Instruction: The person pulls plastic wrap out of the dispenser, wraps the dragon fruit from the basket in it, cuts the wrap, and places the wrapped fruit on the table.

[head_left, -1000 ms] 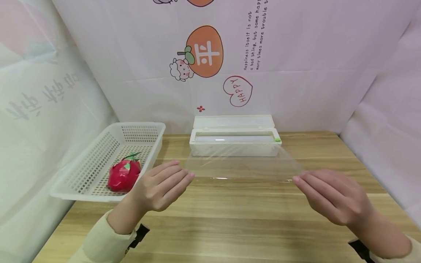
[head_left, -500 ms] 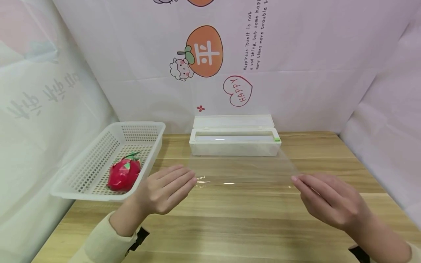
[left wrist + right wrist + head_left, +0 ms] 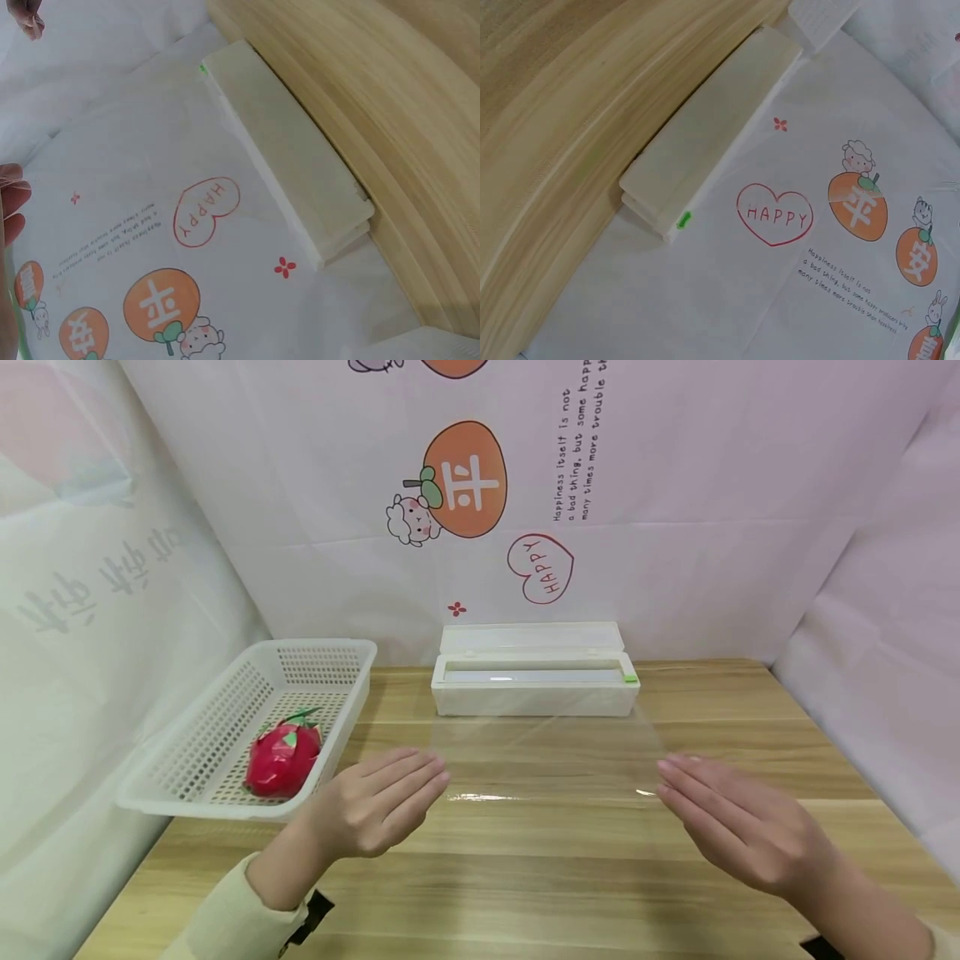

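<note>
Between my two hands stretches a sheet of clear cling film (image 3: pixel 543 760), its near edge glinting above the table. It runs back to a white cling film dispenser (image 3: pixel 534 697) whose lid stands raised. My left hand (image 3: pixel 378 802) pinches the film's near left corner, fingers extended together and the thumb hidden below. At the near right corner my right hand (image 3: pixel 738 822) pinches the film the same way. Fingertips of the left hand (image 3: pixel 13 199) show at the left wrist view's edge. The right wrist view shows the dispenser (image 3: pixel 712 112) but no hand.
To the left, a white perforated basket (image 3: pixel 352 710) holds a red dragon fruit (image 3: pixel 283 758) with green tips. A green slider (image 3: pixel 630 678) sits at the dispenser's right end. White printed cloth (image 3: pixel 675 568) surrounds the wooden table (image 3: pixel 555 893) at the back and sides.
The film's near edge has come closer to me and lower. My left hand has shifted slightly down and right, my right hand slightly left. The dispenser and basket stay put.
</note>
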The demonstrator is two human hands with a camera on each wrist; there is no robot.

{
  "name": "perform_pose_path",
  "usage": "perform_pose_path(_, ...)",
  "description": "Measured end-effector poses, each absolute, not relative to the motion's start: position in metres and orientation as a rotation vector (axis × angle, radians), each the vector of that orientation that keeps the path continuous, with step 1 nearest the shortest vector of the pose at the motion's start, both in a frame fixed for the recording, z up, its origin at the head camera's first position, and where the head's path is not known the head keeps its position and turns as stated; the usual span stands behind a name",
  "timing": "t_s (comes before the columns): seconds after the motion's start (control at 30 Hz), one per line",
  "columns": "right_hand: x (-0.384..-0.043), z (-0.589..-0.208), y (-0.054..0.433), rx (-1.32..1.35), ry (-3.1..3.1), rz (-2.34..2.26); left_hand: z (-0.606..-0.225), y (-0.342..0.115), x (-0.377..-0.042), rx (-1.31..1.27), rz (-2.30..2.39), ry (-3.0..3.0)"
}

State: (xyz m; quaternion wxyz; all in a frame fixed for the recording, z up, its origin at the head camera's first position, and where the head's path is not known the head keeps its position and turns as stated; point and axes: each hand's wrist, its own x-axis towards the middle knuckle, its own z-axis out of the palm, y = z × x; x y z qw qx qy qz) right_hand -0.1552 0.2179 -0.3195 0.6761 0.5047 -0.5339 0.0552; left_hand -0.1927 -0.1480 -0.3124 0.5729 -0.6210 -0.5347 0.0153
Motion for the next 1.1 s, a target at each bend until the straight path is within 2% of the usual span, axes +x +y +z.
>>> perform_pose_path(0.43, -0.141, -0.339, 0.223, 1.400, -1.327, 0.164, -0.342, -0.157, -0.187, -1.571, 0.034, -1.393)
perform_pose_path(1.1, -0.129, -0.370, 0.238, 1.547, -1.487, 0.130, -0.375, -0.158, -0.171, -1.702, 0.194, -1.565)
